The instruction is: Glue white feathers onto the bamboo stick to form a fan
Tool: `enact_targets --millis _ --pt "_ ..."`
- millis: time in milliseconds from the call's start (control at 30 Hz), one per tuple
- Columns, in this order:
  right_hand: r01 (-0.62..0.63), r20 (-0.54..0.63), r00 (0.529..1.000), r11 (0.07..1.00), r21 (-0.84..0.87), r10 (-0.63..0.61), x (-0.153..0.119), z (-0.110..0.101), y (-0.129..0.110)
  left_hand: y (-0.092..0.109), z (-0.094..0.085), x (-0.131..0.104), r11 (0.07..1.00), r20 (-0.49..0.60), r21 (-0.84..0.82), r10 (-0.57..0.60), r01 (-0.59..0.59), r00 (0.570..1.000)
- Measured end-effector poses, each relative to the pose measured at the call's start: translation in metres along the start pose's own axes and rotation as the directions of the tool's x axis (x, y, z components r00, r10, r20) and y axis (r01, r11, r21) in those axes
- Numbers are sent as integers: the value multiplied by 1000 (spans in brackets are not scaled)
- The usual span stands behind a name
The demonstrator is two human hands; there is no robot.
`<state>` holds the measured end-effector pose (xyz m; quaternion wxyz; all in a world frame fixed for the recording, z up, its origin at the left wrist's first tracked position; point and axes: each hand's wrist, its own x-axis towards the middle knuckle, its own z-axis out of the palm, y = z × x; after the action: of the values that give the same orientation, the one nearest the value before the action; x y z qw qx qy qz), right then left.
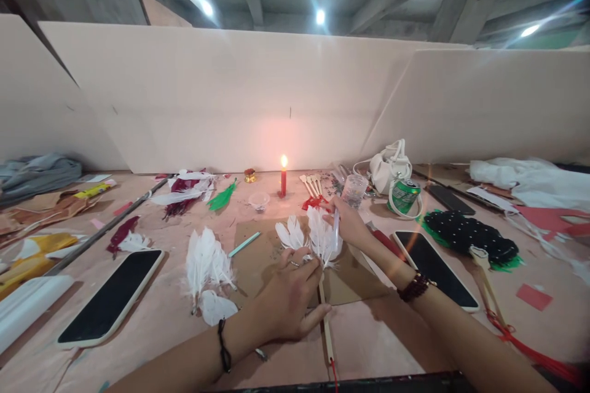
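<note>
White feathers are fanned out at the top of a thin wooden handle with a red cord at its lower end, over a brown cardboard sheet. My left hand lies across the base of the feathers and the handle, its fingers spread. At the right edge of the feathers, my right hand has its fingers closed around a slim translucent tube. More loose white feathers lie to the left of the cardboard.
Behind the cardboard, a lit red candle stands upright. Phones lie at both sides. At the right are a green can, a white bag and a black dotted feather fan.
</note>
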<state>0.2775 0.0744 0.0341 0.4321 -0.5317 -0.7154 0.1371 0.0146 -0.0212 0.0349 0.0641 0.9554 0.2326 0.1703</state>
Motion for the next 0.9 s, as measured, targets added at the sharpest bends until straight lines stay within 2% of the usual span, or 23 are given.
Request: enact_targets --millis 167,433,667,900 --pt "7 -19 1000 1000 29 -7 0 -7 -2 2 -1 0 1000 -25 -12 -4 4 1000" --pt "-11 -5 1000 992 125 11 0 -7 4 2 -5 3 999 -20 -43 -14 13 1000" --pt "-129 26 992 978 162 127 1 -4 13 1 -5 4 998 -38 -49 -29 27 999" --pt "-273 64 962 939 207 266 1 2 26 1 -5 3 998 -35 -52 -45 43 998"
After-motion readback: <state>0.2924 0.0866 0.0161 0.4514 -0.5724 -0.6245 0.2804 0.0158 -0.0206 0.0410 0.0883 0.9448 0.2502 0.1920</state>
